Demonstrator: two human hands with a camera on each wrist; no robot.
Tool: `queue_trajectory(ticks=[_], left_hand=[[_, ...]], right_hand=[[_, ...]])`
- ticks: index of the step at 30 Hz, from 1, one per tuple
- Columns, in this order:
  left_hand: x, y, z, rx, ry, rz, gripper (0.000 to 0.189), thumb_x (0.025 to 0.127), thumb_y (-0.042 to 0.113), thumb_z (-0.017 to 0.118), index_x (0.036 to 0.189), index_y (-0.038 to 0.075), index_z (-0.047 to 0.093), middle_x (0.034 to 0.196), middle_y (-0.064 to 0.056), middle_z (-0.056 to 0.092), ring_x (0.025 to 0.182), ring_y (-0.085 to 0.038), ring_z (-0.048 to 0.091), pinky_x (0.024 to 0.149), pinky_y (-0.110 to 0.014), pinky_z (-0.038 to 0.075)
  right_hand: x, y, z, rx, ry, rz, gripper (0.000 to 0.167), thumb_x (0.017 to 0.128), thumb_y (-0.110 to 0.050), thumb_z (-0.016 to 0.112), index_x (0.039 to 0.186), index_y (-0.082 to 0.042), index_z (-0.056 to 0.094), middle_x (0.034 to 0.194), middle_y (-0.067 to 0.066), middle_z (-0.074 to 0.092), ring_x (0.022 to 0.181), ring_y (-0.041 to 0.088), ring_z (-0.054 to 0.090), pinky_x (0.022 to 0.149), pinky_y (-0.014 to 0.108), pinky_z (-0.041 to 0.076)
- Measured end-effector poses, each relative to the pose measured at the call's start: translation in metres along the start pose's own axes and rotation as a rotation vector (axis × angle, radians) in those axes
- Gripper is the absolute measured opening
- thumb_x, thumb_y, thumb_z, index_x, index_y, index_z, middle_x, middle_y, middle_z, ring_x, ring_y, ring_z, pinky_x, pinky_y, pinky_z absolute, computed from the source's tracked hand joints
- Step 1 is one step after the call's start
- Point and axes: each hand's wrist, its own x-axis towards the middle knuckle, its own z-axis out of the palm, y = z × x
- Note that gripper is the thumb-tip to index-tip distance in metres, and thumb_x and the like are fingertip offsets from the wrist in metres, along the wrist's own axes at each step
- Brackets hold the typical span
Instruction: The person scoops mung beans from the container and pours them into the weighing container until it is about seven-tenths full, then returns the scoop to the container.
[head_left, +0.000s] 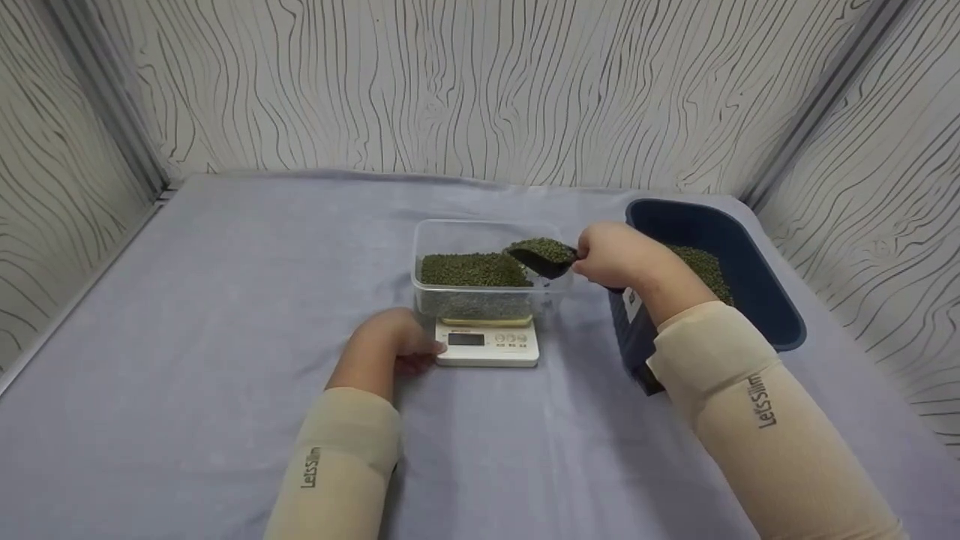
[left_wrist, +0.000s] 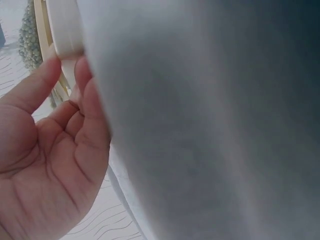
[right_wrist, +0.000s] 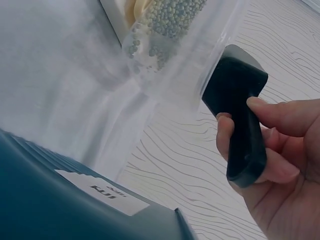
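Observation:
My right hand (head_left: 619, 255) grips the handle of a black scoop (head_left: 541, 262), heaped with small green beans that look like mung beans. The scoop is over the right side of a clear plastic box (head_left: 487, 289), where a layer of green beans (head_left: 472, 270) lies. The box stands on a white kitchen scale (head_left: 487, 356); its display is too small to read. At the scale's front left corner, my left hand (head_left: 394, 337) pinches the edge between thumb and fingers. In the left wrist view, the thumb (left_wrist: 42, 80) touches the scale corner (left_wrist: 67, 30).
A dark blue bin (head_left: 765, 292) with more green beans (head_left: 701, 270) stands at the right, partly behind my right forearm. A pale lilac cloth (head_left: 247, 300) covers the table. Panels with a wood-grain pattern (head_left: 420, 90) enclose the back and both sides.

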Motion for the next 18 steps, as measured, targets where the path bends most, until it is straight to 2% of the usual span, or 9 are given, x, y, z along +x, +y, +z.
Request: queue_trajectory(ticks=[10, 16, 18], left_hand=[[0.000, 0.000, -0.001, -0.020, -0.014, -0.010, 0.019, 0.084, 0.023, 0.066, 0.079, 0.004, 0.068, 0.067, -0.003, 0.061, 0.056, -0.011, 0.056, 0.056, -0.022, 0.048], [-0.001, 0.001, -0.002, -0.013, -0.011, -0.016, 0.019, 0.083, 0.023, 0.067, 0.080, 0.004, 0.068, 0.069, -0.003, 0.062, 0.058, -0.011, 0.056, 0.056, -0.022, 0.047], [-0.002, 0.001, -0.001, -0.021, -0.013, -0.018, 0.019, 0.084, 0.023, 0.067, 0.081, 0.004, 0.068, 0.068, -0.003, 0.062, 0.058, -0.011, 0.056, 0.056, -0.022, 0.047]], right_hand=[[-0.003, -0.004, -0.008, 0.000, -0.020, 0.008, 0.018, 0.087, -0.013, 0.056, 0.074, -0.002, 0.062, 0.065, 0.005, 0.057, 0.053, 0.016, 0.045, 0.049, 0.029, 0.037], [-0.007, -0.008, -0.016, -0.032, -0.007, -0.022, 0.017, 0.086, -0.013, 0.059, 0.076, -0.003, 0.068, 0.067, 0.007, 0.062, 0.057, 0.018, 0.051, 0.055, 0.033, 0.042], [-0.008, -0.009, -0.019, -0.044, 0.002, -0.026, 0.016, 0.085, -0.012, 0.059, 0.073, -0.003, 0.067, 0.064, 0.005, 0.060, 0.055, 0.017, 0.049, 0.054, 0.033, 0.041]])
